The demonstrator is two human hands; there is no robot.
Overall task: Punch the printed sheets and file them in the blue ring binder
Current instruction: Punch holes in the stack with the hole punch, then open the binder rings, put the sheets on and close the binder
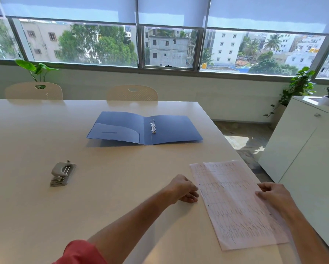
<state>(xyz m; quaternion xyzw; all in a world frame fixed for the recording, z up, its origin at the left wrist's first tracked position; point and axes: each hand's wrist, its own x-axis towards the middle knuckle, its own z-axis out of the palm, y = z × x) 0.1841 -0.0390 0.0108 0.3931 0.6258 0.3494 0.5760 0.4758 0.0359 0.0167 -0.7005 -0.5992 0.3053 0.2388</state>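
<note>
The printed sheets (pixel 234 204) lie in a loose stack near the table's right edge, covered in faint lines of print. My left hand (pixel 182 188) rests with curled fingers against the stack's left edge. My right hand (pixel 274 195) lies on the stack's right side, thumb on top of the paper. The blue ring binder (pixel 171 130) lies open and flat in the middle of the table, its metal rings (pixel 153 126) shut next to the spine. A grey hole punch (pixel 62 173) sits apart on the left.
The white table (pixel 121 178) ends just right of the sheets. Two cream chairs (pixel 132 93) stand at its far side under the window. A white cabinet (pixel 308 149) with potted plants stands to the right across a floor gap.
</note>
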